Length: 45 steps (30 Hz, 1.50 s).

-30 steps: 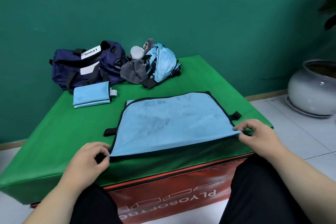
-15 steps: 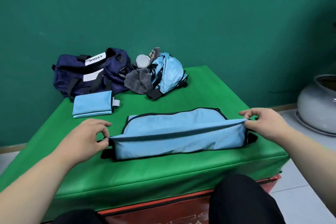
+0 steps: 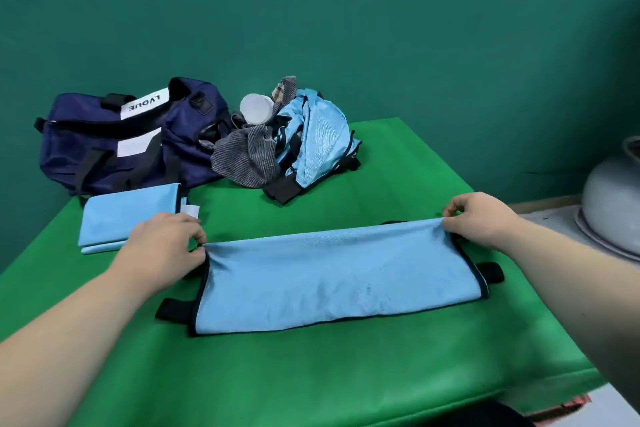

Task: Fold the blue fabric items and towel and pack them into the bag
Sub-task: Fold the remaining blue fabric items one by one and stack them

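Observation:
A light blue fabric sheet (image 3: 339,274) with black trim and black tabs lies folded in half on the green table (image 3: 311,374). My left hand (image 3: 166,246) pinches its far left corner. My right hand (image 3: 481,218) pinches its far right corner. A folded light blue item (image 3: 128,215) lies to the left, partly behind my left hand. Behind it stands the navy duffel bag (image 3: 121,142). A crumpled light blue fabric item (image 3: 315,139) and a grey striped towel (image 3: 246,156) are heaped right of the bag.
A white round lid or cup (image 3: 256,109) sits atop the heap. A grey ceramic pot (image 3: 616,194) stands on the floor at the right. The green wall rises right behind the table.
Both hands carried the sheet's near edge up and over to the far edge, folding it in half. The camera tilted and moved closer over the table.

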Motion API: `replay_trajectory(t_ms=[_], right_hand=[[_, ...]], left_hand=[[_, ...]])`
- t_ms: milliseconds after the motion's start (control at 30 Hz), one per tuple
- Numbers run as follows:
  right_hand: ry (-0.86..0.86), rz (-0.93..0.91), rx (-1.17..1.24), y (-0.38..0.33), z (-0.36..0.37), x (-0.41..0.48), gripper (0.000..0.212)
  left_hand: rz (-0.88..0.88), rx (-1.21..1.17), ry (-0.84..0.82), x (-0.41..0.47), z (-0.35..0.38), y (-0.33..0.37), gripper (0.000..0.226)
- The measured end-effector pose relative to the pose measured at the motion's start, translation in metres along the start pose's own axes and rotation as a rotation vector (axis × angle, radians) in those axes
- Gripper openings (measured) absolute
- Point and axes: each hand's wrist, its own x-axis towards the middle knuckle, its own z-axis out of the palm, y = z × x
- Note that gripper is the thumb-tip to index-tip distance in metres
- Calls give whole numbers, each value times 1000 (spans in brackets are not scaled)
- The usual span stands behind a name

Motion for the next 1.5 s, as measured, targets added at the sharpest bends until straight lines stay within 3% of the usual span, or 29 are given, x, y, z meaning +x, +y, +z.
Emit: replay_trajectory(t_ms=[100,233,433,667,800,933,1100,1267,1400,1500], right_hand=[[-21,-35,-104,-4,5,2,17],[22,-127,-111,-27,12,-13,23],[-121,-444,-102,-105,56,-47,25],[-244,-741,-174,-209,117,-67,32],[-283,-746,-219,-247,137,-66,35],[-368,-692,-275,-267,149,-58,42],[-373,-687,-335,-282,162,-49,33],[-279,-760,-368,-289,174,-44,20],[-264,-733,-345,-290,178,-38,15],[-286,-687,-271,-292,171,-39,13]], left_hand=[[-28,-60,-6,-5,8,4,37],[-63,-261,134,-45,11,16,30],[-150,-503,267,-133,16,42,26],[-106,-447,93,-176,20,42,65],[-12,-363,14,-177,19,47,80],[15,-297,-34,-173,30,57,70],[-31,-264,137,-165,59,71,84],[-134,-302,225,-148,58,70,82],[-186,-347,198,-143,62,69,80],[-200,-442,65,-142,47,62,83]])
